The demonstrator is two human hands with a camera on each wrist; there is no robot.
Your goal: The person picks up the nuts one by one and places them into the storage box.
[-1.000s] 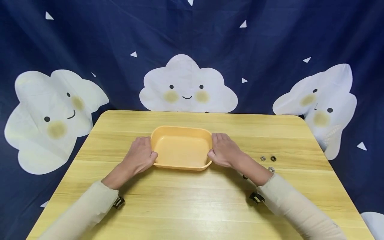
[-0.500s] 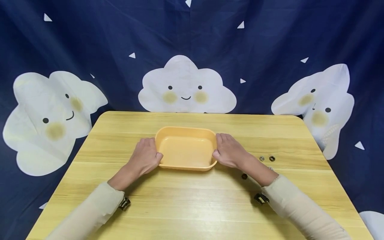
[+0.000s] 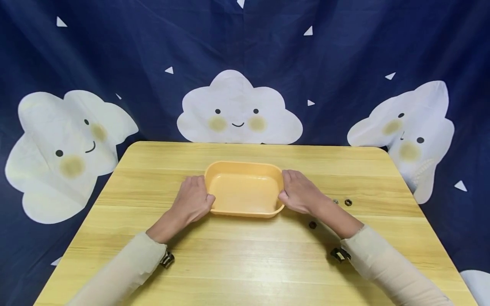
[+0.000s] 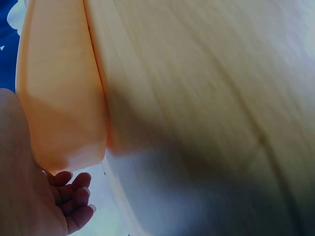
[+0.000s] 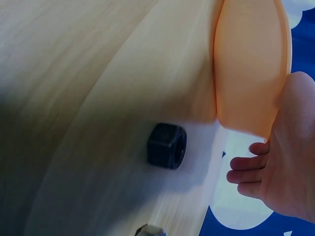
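A shallow orange-yellow plastic tray [image 3: 245, 193] with rounded corners sits on the wooden table, and nothing lies inside it. My left hand [image 3: 192, 199] grips its left end, thumb over the rim and fingers outside. At the opposite end my right hand [image 3: 300, 192] holds the rim the same way. The left wrist view shows the tray's outer side wall [image 4: 64, 88] close to the tabletop, with the left fingers [image 4: 78, 201] curled by its end. In the right wrist view the right fingers [image 5: 248, 172] curl below the tray's end.
Right of the tray, a dark hex nut [image 3: 312, 225] lies under my right forearm. Another dark nut [image 3: 348, 202] and a silver one [image 3: 335, 201] lie farther right, the silver one partly hidden by the arm. A blue cloud-print curtain [image 3: 245, 38] hangs behind the table [image 3: 237, 263].
Both hands have moved the tray steadily to the right across the table, keeping their grip on its ends. The right forearm now covers a silver nut that showed before.
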